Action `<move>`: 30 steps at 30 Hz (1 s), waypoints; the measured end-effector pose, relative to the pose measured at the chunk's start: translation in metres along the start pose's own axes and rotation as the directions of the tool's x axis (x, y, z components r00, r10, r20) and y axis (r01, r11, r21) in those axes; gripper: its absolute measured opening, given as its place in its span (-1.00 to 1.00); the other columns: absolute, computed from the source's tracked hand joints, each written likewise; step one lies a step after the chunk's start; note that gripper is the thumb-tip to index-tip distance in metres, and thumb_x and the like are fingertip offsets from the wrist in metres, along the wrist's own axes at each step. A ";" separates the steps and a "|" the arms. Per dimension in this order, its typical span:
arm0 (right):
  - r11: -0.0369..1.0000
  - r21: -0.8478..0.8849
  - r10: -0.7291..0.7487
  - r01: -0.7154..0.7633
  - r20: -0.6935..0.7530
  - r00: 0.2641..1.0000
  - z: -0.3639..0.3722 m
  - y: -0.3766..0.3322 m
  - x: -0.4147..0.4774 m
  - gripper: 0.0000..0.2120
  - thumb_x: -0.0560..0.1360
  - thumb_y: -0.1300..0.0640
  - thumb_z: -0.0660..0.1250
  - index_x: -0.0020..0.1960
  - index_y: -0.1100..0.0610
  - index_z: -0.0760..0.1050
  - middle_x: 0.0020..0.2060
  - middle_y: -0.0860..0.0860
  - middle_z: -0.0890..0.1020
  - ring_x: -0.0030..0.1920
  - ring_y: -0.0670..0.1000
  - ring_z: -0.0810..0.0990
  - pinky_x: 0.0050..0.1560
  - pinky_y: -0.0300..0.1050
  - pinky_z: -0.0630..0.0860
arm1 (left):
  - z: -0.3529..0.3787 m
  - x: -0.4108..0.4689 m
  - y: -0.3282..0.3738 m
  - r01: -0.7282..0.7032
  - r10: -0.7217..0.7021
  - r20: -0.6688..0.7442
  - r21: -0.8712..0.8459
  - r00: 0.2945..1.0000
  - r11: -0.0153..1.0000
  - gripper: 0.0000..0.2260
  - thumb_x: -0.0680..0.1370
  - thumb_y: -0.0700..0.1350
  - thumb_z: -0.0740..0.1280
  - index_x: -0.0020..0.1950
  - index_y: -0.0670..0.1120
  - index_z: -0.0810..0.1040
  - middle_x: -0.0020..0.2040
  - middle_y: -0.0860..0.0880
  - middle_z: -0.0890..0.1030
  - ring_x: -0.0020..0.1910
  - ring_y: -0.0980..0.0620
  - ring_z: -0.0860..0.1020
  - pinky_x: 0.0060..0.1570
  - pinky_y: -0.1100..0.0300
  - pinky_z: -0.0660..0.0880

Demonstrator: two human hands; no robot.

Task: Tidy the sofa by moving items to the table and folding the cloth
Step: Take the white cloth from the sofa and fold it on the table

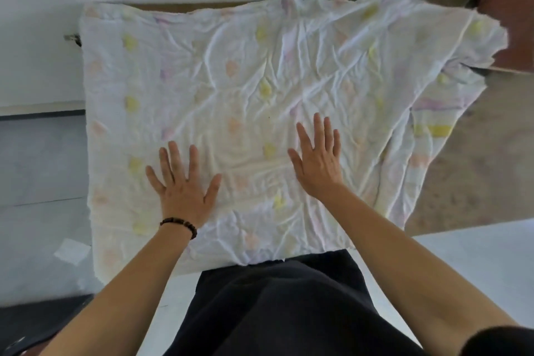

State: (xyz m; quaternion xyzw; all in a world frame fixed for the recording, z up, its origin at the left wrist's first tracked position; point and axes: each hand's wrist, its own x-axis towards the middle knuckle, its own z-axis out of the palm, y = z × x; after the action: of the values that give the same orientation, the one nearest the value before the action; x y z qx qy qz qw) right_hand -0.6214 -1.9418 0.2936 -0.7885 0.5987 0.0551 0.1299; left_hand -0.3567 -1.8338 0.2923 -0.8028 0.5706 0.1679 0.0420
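1. White cotton-like cloth (260, 81), printed with faint yellow, pink and lilac spots, heavily creased. We log it as spread over the brown sofa (476, 153) seat, its near edge reaching our dark clothing (277, 306) and its right corner trailing looser and rumpled.
2. Left hand (183, 186): fingers splayed, palm flat on the cloth near its front-left part, gripping nothing. A dark bead bracelet (179, 226) sits at that wrist.
3. Right hand (316, 157): likewise spread and flat, pressing the cloth just right of centre, gripping nothing.
4. Progress, as we judge it: we see no loose items on the sofa, so the clearing part looks done, though the table is out of view and we cannot confirm it. The cloth appears one layer, or perhaps doubled at the left; we cannot tell. We read the step in hand as smoothing before a fold, so most of the folding remains.
5. Surroundings: a reddish-brown box-like object (508, 23) at the far right, touching or overlapping the cloth's corner; a small pale scrap (72, 250) on the grey floor (37, 159) to the left.
6. Obstacles: the box may snag the far-right corner when we lift it; the many wrinkles will spoil a neat crease.
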 end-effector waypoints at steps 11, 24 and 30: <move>0.800 0.301 0.520 -0.519 0.081 0.850 -0.032 0.223 -0.062 -0.34 0.62 -0.16 0.11 0.58 0.12 0.00 0.50 0.18 0.17 0.46 0.23 0.19 0.41 0.13 0.21 | 0.050 -0.081 0.254 -0.188 0.189 0.052 -0.021 0.981 0.982 -0.27 0.53 0.36 -0.03 0.57 -0.04 0.05 0.59 -0.14 -0.08 0.56 -0.14 -0.08 0.47 -0.19 0.01; 0.792 0.361 0.332 -0.492 0.421 0.844 -0.048 0.368 -0.122 -0.69 0.54 -0.16 0.19 -0.03 0.07 0.52 -0.18 0.00 0.58 -0.15 0.09 0.55 -0.25 -0.12 0.39 | 0.092 -0.154 0.403 0.020 -0.028 0.230 0.039 0.973 0.999 -0.27 0.51 0.36 0.12 0.57 0.08 -0.04 0.58 -0.12 -0.14 0.55 -0.16 -0.17 0.47 -0.27 -0.07; 0.880 0.286 0.316 -0.379 0.243 0.917 -0.062 0.367 -0.130 -0.14 0.41 -0.39 0.28 0.51 0.04 0.07 0.25 0.06 0.35 0.13 0.11 0.52 -0.05 -0.02 0.42 | 0.108 -0.181 0.416 -0.034 0.033 -0.149 -0.004 0.988 0.999 -0.57 0.41 -0.05 0.46 0.27 0.00 0.51 0.30 -0.19 0.45 0.25 -0.23 0.42 0.13 -0.16 0.44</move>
State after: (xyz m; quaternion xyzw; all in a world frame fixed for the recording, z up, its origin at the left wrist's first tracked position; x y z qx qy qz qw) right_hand -1.0132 -1.9291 0.3334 -0.6263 0.7163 0.0521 0.3034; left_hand -0.8201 -1.7864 0.2996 -0.8035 0.5850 0.1101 -0.0064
